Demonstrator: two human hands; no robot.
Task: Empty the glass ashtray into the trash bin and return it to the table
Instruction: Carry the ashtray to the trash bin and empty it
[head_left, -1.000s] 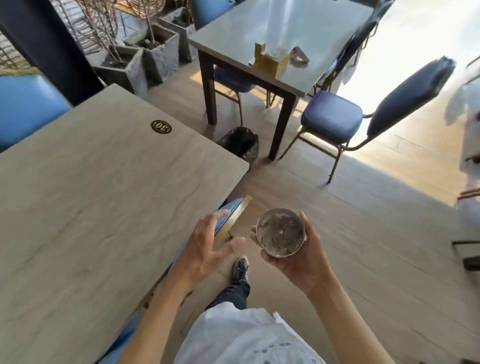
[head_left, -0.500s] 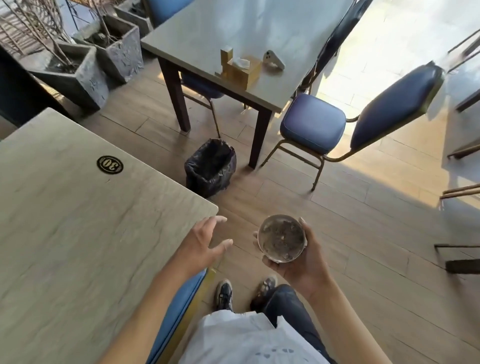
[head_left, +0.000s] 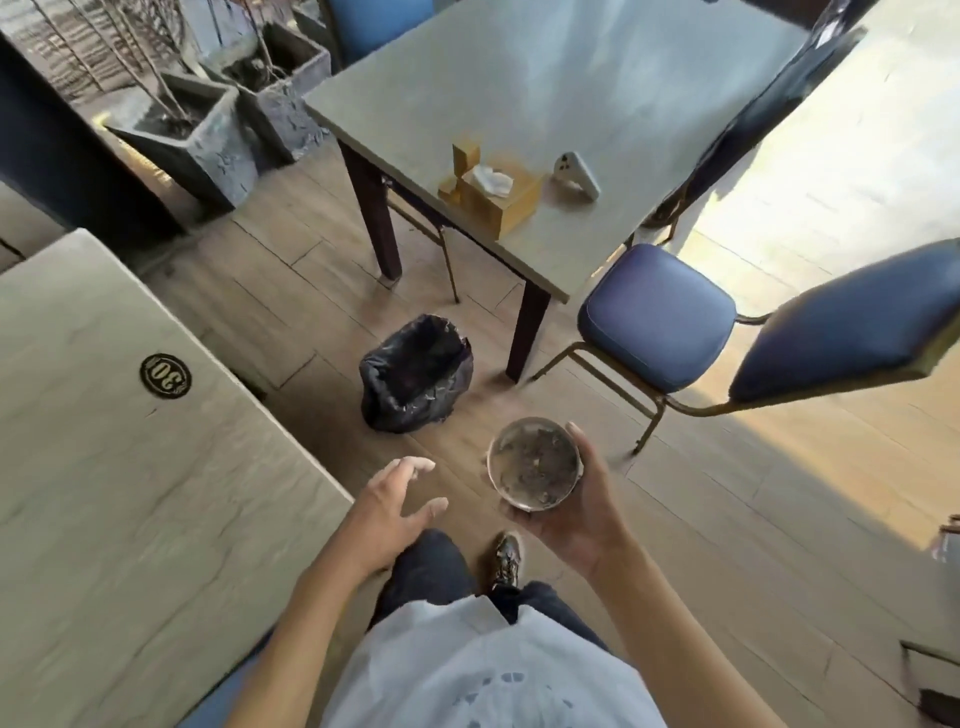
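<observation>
- The right hand (head_left: 576, 512) cups the glass ashtray (head_left: 534, 464), upright with ash and butts inside, above the wooden floor (head_left: 727, 519).
- The left hand (head_left: 387, 506) hangs loose, fingers spread, grasping nothing, just beside the desk (head_left: 130, 493) edge.
- The black-lined trash bin (head_left: 415, 374) stands ahead, near the ashtray.

Bright sunlight comes in from the right and washes the pale wooden floor (head_left: 831, 171) almost white there. The blue padded chair (head_left: 660, 317) throws a long dark shadow across the boards. The grey square table top (head_left: 571, 88) shines with soft glare. Everything looks a little blurry, and straight lines bend near the edges.
</observation>
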